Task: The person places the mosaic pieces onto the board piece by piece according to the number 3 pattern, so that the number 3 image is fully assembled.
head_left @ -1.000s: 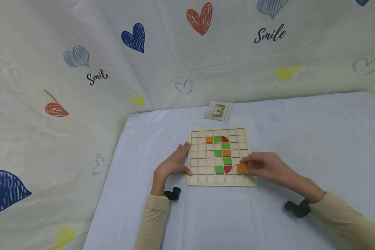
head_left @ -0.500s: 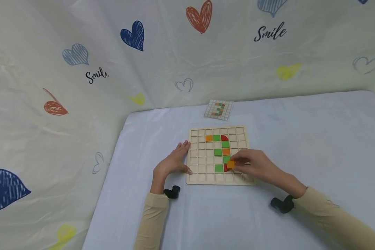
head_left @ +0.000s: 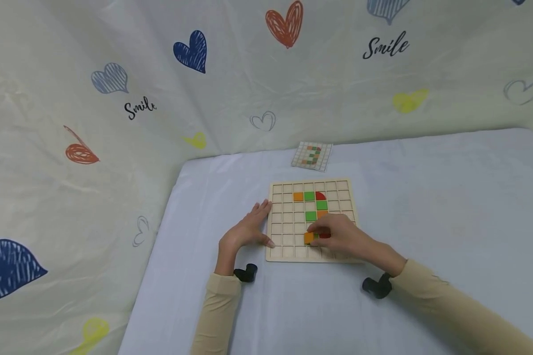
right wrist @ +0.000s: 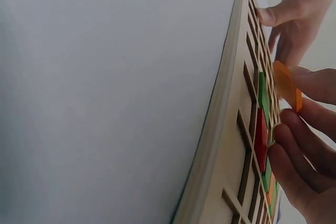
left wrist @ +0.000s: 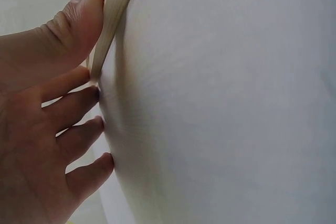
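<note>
Between thumb and fingers my right hand (head_left: 339, 234) pinches an orange square tile (head_left: 309, 238), tilted just above the wooden grid board (head_left: 288, 254). In the right wrist view the orange tile (right wrist: 287, 85) stands off the board's surface, near a green tile (right wrist: 263, 90) and a red rounded tile (right wrist: 260, 135) set in cells. My left hand (head_left: 246, 230) rests at the board's left edge, its thumb on the rim and its fingers spread along the side. Further up the grid lie an orange tile (head_left: 298, 196), green tiles (head_left: 310, 216) and a red rounded tile (head_left: 320, 195). My right hand covers some lower tiles.
Behind the board lies a small pattern card (head_left: 312, 156) showing a similar coloured figure on a grid. A white cloth (head_left: 426, 197) covers the table. A curtain printed with hearts (head_left: 284, 24) hangs behind and to the left.
My right hand has carried the orange tile leftward across the lower part of the board, past the red rounded tile. My left hand has stayed at the left edge.
</note>
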Tool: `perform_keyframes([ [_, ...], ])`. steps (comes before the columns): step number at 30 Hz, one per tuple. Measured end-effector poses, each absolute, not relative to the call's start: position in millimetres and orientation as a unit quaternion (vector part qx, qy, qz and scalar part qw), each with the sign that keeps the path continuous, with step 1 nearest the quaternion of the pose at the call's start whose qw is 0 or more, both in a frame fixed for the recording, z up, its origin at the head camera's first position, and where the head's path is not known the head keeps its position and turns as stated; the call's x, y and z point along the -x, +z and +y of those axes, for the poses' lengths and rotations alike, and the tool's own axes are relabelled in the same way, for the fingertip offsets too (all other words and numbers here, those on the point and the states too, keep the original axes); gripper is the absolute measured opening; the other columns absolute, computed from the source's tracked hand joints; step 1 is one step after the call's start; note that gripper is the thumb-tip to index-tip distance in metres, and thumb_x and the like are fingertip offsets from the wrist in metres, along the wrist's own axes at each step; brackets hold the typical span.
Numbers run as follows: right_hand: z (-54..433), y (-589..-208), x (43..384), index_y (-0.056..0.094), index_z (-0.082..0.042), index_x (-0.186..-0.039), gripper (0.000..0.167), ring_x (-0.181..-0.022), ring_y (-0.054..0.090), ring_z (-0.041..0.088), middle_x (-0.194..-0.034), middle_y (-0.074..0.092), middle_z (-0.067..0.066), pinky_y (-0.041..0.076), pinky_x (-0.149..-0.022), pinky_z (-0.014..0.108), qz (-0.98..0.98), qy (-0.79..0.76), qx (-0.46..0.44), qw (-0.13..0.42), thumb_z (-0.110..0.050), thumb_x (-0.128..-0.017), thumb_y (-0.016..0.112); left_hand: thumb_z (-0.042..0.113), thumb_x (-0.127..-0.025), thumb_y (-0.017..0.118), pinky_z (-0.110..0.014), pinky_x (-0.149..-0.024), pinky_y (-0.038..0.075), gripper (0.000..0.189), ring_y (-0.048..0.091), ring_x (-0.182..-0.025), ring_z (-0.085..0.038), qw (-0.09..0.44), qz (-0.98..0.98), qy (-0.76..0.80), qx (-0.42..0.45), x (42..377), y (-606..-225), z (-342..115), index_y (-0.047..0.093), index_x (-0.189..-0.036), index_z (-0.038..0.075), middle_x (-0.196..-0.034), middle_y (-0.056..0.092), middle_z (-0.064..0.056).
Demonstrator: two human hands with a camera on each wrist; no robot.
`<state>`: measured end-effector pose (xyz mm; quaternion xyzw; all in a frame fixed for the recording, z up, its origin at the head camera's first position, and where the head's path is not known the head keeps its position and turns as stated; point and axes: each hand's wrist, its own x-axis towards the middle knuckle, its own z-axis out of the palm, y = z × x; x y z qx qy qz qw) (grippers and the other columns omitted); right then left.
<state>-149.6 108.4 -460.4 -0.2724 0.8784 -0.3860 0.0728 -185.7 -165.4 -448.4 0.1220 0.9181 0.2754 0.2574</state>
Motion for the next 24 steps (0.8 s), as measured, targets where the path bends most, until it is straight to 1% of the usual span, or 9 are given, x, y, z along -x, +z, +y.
perform_keyframes([
  [4,100.6,-462.2,151.1,0.078,-0.003,-0.104,0.024,-0.081,0.062,0.016,-0.097,0.077,0.003,0.052,-0.071,0.025,0.880,-0.375,0.282,0.076,-0.010,-0.082,0.086,0.013,-0.077,0.090,-0.048,-0.131,0.012,0.114,0.002,-0.162,-0.024,0.258,0.918,0.276,-0.123,184.6,-449.1,-165.7,0.019,-0.166,0.011,-0.174,0.010,-0.001],
  [8,95.2,-463.2,152.5,0.079,-0.003,-0.104,0.024,-0.080,0.061,0.015,-0.095,0.076,0.002,0.051,-0.069,0.022,0.880,-0.373,0.284,0.083,-0.011,-0.083,0.085,0.013,-0.077,0.091,-0.048,-0.131,0.012,0.115,0.002,-0.162,-0.024,0.257,0.918,0.276,-0.122,183.7,-449.7,-165.6,0.019,-0.166,0.012,-0.174,0.010,-0.001],
  [14,88.2,-465.5,152.6,0.079,-0.003,-0.101,0.021,-0.076,0.058,0.013,-0.089,0.072,0.001,0.048,-0.067,0.022,0.886,-0.359,0.280,0.088,-0.011,-0.082,0.085,0.012,-0.077,0.090,-0.048,-0.131,0.013,0.114,0.002,-0.162,-0.023,0.260,0.918,0.274,-0.120,182.0,-449.1,-165.1,0.019,-0.166,0.013,-0.174,0.010,0.000],
  [19,84.2,-464.0,151.2,0.079,-0.004,-0.103,0.021,-0.077,0.054,0.014,-0.091,0.069,0.001,0.047,-0.069,0.025,0.899,-0.336,0.265,0.096,-0.009,-0.083,0.083,0.012,-0.077,0.090,-0.047,-0.131,0.012,0.114,0.002,-0.162,-0.023,0.261,0.918,0.274,-0.120,181.4,-448.1,-163.7,0.019,-0.166,0.013,-0.174,0.010,0.000],
  [24,83.4,-462.9,150.6,0.078,-0.004,-0.105,0.023,-0.081,0.055,0.015,-0.094,0.068,0.002,0.048,-0.072,0.026,0.897,-0.335,0.269,0.103,-0.008,-0.083,0.083,0.013,-0.077,0.091,-0.047,-0.131,0.012,0.114,0.003,-0.162,-0.025,0.260,0.917,0.275,-0.126,183.5,-448.1,-166.1,0.019,-0.165,0.011,-0.174,0.011,-0.002],
])
